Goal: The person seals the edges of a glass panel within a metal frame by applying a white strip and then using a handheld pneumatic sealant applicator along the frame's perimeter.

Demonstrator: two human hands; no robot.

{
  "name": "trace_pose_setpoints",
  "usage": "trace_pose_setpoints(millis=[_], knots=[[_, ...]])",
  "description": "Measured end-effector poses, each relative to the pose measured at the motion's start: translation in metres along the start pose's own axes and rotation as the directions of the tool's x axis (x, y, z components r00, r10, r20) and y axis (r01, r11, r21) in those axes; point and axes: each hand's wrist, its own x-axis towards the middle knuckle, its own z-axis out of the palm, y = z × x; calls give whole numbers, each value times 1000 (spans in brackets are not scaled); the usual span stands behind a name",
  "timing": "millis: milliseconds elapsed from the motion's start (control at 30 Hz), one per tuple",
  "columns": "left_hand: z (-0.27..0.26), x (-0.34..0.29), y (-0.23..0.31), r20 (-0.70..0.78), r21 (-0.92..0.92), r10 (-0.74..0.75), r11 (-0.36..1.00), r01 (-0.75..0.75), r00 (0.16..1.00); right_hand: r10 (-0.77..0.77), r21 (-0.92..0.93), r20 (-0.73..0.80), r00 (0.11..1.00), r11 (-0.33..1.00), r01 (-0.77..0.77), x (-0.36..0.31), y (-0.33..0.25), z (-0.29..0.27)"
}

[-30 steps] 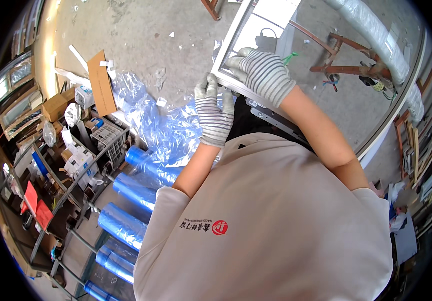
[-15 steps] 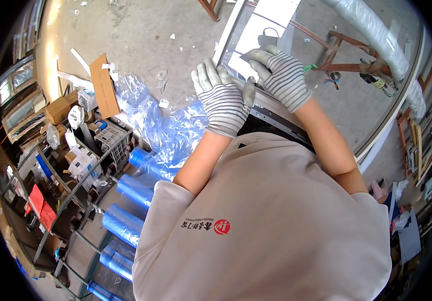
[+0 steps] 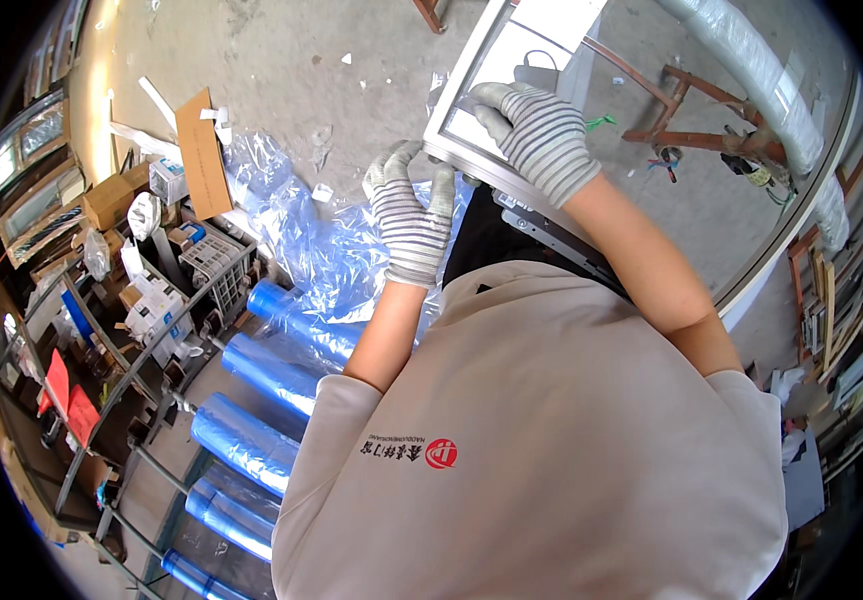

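A glazed frame (image 3: pixel 459 62) with pale metal edges lies in front of me, its near left corner between my two gloved hands. My left hand (image 3: pixel 409 215), in a grey-and-white striped glove, is just outside that corner. Its fingers are stretched out, the thumb apart, and nothing shows in it. My right hand (image 3: pixel 543 142), gloved alike, is over the glass next to the frame's near edge. Its fingers are bent together; what they hold, if anything, is hidden. Beyond it, white sheets (image 3: pixel 556 18) and a dark, handle-like shape show at the pane.
Crumpled blue plastic film (image 3: pixel 296 215) lies on the floor at left, above a rack of blue film rolls (image 3: pixel 241 440). A cardboard piece (image 3: pixel 203 155) leans by a crate (image 3: pixel 216 262). Reddish trestles (image 3: pixel 706 140) and a wrapped tube (image 3: pixel 766 70) stand at right.
My left hand has moved off the frame corner, left and toward me. The right hand has shifted slightly left and nearer; the dark flat piece at its fingertips no longer shows.
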Motion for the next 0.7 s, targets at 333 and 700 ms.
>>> trace_pose_setpoints(millis=[333, 700], knots=[[6, -5, -3, -15, -7, -2, 1000, 2, 1000, -7, 78, -51, 999, 997, 11, -13, -5, 9], [8, -5, 0, -7, -19, -29, 999, 29, 1000, -57, 82, -78, 995, 995, 63, -15, 1, 9]])
